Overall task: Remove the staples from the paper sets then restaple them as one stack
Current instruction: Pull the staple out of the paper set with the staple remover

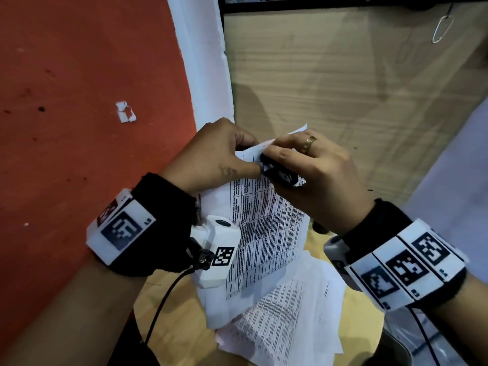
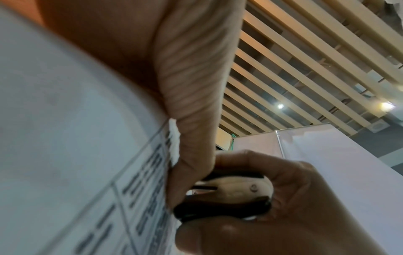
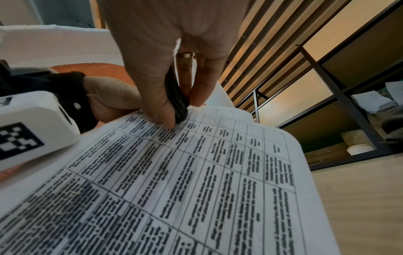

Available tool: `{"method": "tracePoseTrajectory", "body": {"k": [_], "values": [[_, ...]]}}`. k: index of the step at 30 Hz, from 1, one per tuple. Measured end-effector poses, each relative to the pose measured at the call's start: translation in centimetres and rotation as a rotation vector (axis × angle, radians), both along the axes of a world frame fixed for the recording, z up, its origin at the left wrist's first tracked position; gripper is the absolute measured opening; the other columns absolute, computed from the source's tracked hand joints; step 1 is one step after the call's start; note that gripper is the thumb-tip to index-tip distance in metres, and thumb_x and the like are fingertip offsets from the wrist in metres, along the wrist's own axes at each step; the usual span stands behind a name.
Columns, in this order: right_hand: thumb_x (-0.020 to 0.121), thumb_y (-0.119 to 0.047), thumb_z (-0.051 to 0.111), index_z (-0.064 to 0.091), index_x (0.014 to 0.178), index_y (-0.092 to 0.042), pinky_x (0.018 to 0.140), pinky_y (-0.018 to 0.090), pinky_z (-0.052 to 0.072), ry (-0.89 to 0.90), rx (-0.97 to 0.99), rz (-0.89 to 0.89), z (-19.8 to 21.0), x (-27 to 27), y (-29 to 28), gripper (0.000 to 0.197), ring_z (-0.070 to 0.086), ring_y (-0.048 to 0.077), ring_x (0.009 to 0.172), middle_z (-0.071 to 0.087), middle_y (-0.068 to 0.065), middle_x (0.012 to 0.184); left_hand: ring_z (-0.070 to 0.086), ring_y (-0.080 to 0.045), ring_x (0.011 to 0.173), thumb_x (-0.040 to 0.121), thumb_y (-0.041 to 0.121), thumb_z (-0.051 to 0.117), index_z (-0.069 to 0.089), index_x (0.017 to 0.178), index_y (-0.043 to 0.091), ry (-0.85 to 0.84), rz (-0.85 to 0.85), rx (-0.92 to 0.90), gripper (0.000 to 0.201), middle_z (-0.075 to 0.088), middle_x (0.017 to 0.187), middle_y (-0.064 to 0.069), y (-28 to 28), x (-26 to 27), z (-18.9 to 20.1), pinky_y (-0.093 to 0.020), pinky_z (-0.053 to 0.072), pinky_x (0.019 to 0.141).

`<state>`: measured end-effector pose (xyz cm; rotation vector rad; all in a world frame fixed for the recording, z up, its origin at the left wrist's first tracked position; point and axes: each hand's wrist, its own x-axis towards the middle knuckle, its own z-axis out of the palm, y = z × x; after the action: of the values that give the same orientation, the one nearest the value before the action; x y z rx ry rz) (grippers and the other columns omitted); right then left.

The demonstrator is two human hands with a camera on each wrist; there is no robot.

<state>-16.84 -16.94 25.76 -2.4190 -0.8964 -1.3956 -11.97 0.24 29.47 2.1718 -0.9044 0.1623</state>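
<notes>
A stapled paper set (image 1: 266,223) printed with a table is lifted off the table. My left hand (image 1: 224,151) pinches its top corner between thumb and fingers. My right hand (image 1: 303,165) grips a black staple remover (image 1: 278,173) whose claws bite at that same corner, right beside my left thumb. In the left wrist view the staple remover (image 2: 229,193) shows its metal hinge, squeezed between my right thumb and fingers. In the right wrist view the staple remover (image 3: 175,96) presses onto the paper set (image 3: 196,181). The staple itself is hidden.
More loose printed sheets (image 1: 285,320) lie spread on the wooden table (image 1: 330,83) under the lifted set. A red floor (image 1: 79,101) lies to the left, with a torn paper scrap (image 1: 126,112) on it. A metal clip (image 1: 441,27) hangs at the far right.
</notes>
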Motion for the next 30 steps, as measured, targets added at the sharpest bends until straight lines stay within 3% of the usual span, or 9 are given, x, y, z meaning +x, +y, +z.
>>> {"method": "tracePoseTrajectory", "body": {"k": [3,5,9,13,18,22,24,27,30], "values": [[0.072,-0.006,0.071,0.070,0.092,-0.003,0.053,0.042,0.052,-0.018,0.010,-0.005,0.0,0.0,0.1,0.020,0.063,0.036,0.076,0.069,0.011,0.089,0.043,-0.003,0.054,0.060,0.024,0.065,0.068,0.065,0.012,0.055,-0.009,-0.023,0.013,0.056,0.057,-0.007,0.1,-0.1,0.1,-0.021,0.033,0.053],[0.073,-0.007,0.071,0.071,0.091,-0.002,0.054,0.041,0.052,-0.027,0.025,0.002,0.1,0.0,0.2,0.019,0.063,0.035,0.074,0.069,0.012,0.087,0.045,-0.001,0.055,0.061,0.023,0.066,0.069,0.068,0.013,0.085,-0.019,-0.040,0.012,0.059,0.060,-0.001,0.1,-0.1,0.2,-0.020,0.035,0.054],[0.067,-0.006,0.073,0.072,0.090,-0.002,0.058,0.039,0.054,-0.010,0.064,0.024,0.2,-0.2,0.2,0.023,0.065,0.033,0.073,0.070,0.012,0.086,0.053,-0.005,0.062,0.064,0.020,0.068,0.073,0.075,0.013,0.109,-0.047,-0.063,0.014,0.070,0.076,-0.015,0.3,0.0,0.0,-0.025,0.042,0.063],[0.064,-0.009,0.073,0.072,0.088,-0.005,0.059,0.037,0.054,0.041,0.095,0.029,0.4,-0.4,0.1,0.024,0.066,0.030,0.073,0.069,0.010,0.083,0.058,-0.013,0.070,0.066,0.017,0.071,0.074,0.080,0.011,0.148,-0.081,-0.089,0.016,0.071,0.083,-0.019,0.4,0.3,-0.3,-0.035,0.049,0.071],[0.068,-0.011,0.073,0.072,0.094,-0.008,0.065,0.037,0.054,0.096,0.128,0.052,0.7,-0.2,-0.6,0.026,0.067,0.026,0.080,0.070,0.007,0.089,0.059,-0.011,0.071,0.067,0.017,0.071,0.073,0.085,0.006,0.201,-0.139,-0.130,0.021,0.073,0.084,-0.012,0.4,0.4,-0.3,-0.028,0.048,0.070],[0.070,-0.013,0.075,0.072,0.096,-0.008,0.072,0.028,0.050,0.175,0.226,0.090,0.6,-0.3,-0.9,0.027,0.064,0.012,0.083,0.071,0.004,0.090,0.062,-0.011,0.084,0.076,0.002,0.073,0.069,0.096,-0.001,0.263,-0.209,-0.178,0.021,0.072,0.095,-0.013,0.4,0.2,-0.4,-0.023,0.049,0.082],[0.070,-0.014,0.077,0.072,0.094,-0.008,0.072,0.021,0.049,0.223,0.308,0.130,0.5,-0.4,-1.1,0.026,0.062,0.006,0.080,0.070,-0.001,0.087,0.062,-0.010,0.083,0.078,0.003,0.071,0.070,0.095,0.000,0.275,-0.211,-0.192,0.018,0.071,0.093,-0.011,0.3,0.1,-0.4,-0.022,0.048,0.082],[0.068,-0.018,0.078,0.073,0.093,-0.009,0.073,0.011,0.045,0.265,0.405,0.163,0.1,-0.5,-1.2,0.026,0.060,-0.004,0.077,0.066,-0.011,0.084,0.063,-0.004,0.076,0.071,0.020,0.074,0.072,0.087,0.008,0.288,-0.215,-0.223,0.020,0.073,0.080,0.001,0.1,-0.1,-0.4,-0.018,0.049,0.078],[0.066,-0.019,0.079,0.073,0.093,-0.011,0.074,0.016,0.048,0.303,0.484,0.188,0.0,-0.5,-1.1,0.029,0.061,-0.006,0.078,0.066,-0.014,0.085,0.063,-0.002,0.069,0.066,0.024,0.070,0.073,0.081,0.013,0.298,-0.187,-0.279,0.019,0.072,0.071,0.007,-0.1,-0.3,-0.5,-0.017,0.050,0.073]]}}
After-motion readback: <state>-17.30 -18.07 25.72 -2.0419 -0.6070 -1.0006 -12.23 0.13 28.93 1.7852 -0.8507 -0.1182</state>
